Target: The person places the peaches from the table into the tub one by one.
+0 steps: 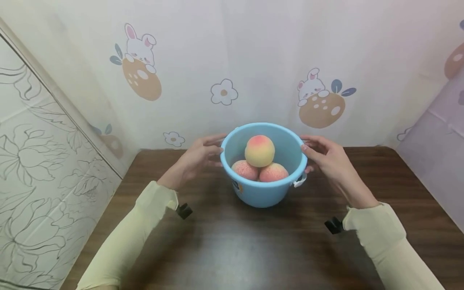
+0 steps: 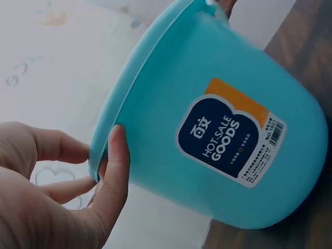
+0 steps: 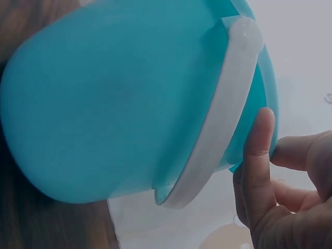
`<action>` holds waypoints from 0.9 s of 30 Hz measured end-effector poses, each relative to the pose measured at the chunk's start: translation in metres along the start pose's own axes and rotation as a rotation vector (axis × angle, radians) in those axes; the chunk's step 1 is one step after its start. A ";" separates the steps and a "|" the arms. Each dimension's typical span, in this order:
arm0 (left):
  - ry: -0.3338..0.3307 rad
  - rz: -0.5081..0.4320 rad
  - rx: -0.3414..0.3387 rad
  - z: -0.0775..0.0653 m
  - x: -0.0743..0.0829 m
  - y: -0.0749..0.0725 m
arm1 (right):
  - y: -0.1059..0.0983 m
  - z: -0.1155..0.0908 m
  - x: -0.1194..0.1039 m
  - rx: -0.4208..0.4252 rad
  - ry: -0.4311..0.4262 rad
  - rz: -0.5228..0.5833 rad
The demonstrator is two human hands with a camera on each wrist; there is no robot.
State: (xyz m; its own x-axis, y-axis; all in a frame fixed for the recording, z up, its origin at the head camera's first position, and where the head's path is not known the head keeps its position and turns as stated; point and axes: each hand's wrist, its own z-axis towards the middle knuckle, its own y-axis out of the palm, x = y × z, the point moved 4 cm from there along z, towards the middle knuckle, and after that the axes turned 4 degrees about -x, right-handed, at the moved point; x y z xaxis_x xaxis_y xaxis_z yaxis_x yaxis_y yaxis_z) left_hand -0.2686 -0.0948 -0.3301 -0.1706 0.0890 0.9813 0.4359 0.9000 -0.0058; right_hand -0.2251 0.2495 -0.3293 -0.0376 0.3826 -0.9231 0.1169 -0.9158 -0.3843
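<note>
A light blue plastic bucket [image 1: 262, 196] stands in the middle of the head view, mouth upward. Inside are three peaches: a yellow one with a red top [image 1: 259, 151] rests on two pinker, speckled ones, a left peach [image 1: 245, 170] and a right peach [image 1: 274, 172]. My left hand [image 1: 193, 159] pinches the bucket's rim at the left between thumb and fingers. On the opposite side my right hand [image 1: 328, 158] pinches the rim too. The white handle [image 3: 215, 124] hangs down along the bucket's wall. Whether the base touches the table cannot be told.
The dark wooden table [image 1: 224, 249] reaches back to a pale curtain [image 1: 261, 52] printed with rabbits and flowers, close behind the bucket. A flower-patterned panel [image 1: 40, 161] borders the left side. A label [image 2: 223, 137] is on the bucket's wall.
</note>
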 end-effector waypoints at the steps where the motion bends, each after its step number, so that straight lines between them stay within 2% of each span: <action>1: -0.004 -0.004 0.005 0.005 0.000 -0.002 | 0.000 0.004 0.000 0.002 -0.001 0.003; 8: 0.019 0.003 0.063 0.037 0.009 -0.007 | -0.007 0.031 -0.001 0.035 -0.005 0.027; 12: 0.036 -0.027 0.087 0.049 0.011 -0.011 | -0.007 0.042 -0.001 0.053 -0.001 0.040; 21: 0.040 -0.023 0.126 0.056 0.009 -0.019 | -0.003 0.056 -0.002 0.073 -0.004 0.032; 27: 0.049 0.053 0.167 0.055 0.000 -0.019 | -0.009 0.053 0.001 0.071 -0.002 0.012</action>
State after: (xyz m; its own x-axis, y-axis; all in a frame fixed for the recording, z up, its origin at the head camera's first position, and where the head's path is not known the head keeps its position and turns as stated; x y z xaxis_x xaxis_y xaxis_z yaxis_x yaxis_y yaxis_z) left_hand -0.3255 -0.0883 -0.3403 -0.1059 0.1211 0.9870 0.2899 0.9532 -0.0858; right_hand -0.2789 0.2513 -0.3276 -0.0391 0.3714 -0.9277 0.0467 -0.9267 -0.3729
